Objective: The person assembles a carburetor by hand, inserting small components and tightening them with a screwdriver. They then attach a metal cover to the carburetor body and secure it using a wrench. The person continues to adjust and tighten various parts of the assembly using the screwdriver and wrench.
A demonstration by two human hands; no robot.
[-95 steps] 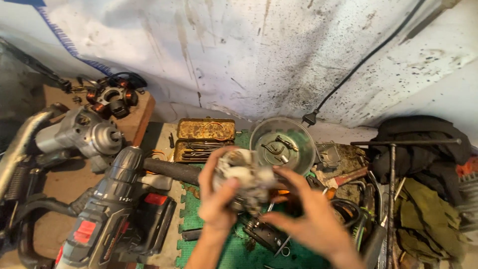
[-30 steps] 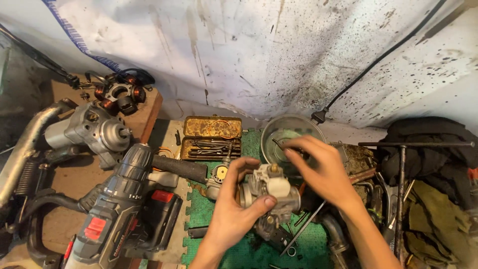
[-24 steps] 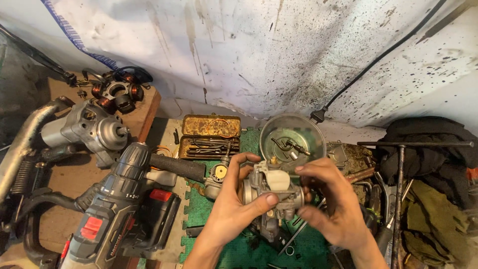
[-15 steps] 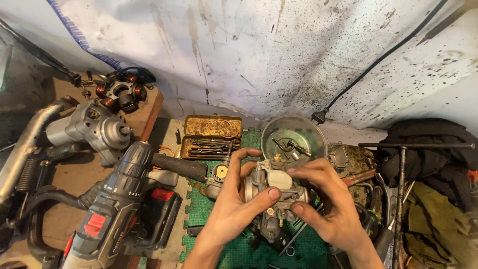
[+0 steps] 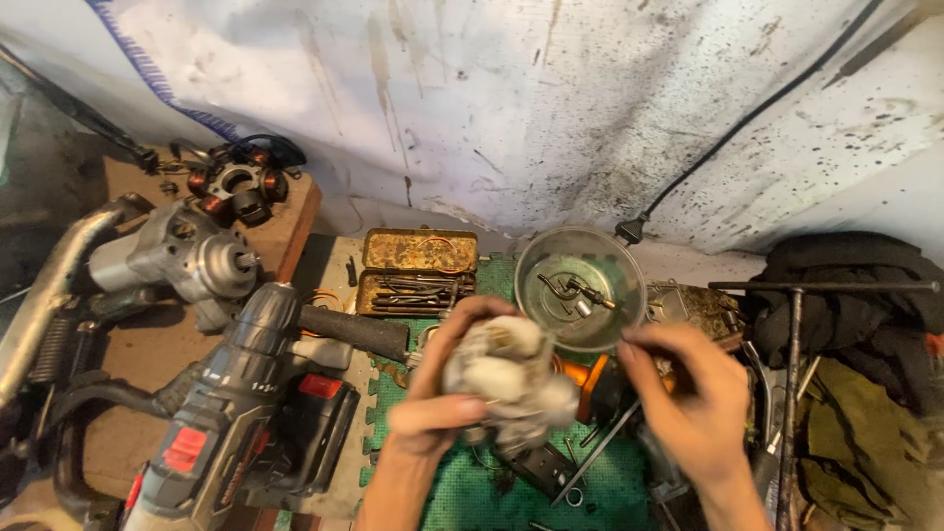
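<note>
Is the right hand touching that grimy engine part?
Apart. The head view shows the right hand clear of the engine part, which the left hand grips.

the left hand (image 5: 433, 408) grips a blurred, pale metal engine part (image 5: 506, 379) above the green mat (image 5: 610, 482), the right hand (image 5: 693, 398) just beside it with fingers pinched, near the round metal bowl (image 5: 580, 285), open rusty tin (image 5: 418, 270) and cordless drill (image 5: 231, 413).

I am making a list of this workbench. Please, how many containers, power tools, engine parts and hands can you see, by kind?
Containers: 2, the rusty open rectangular metal tin and the round shallow metal bowl.
Power tools: 1, the grey and red cordless drill.
Engine parts: 1, the blurred pale metal carburettor-like part.
Hands: 2, left hand, right hand.
Total: 6.
</note>
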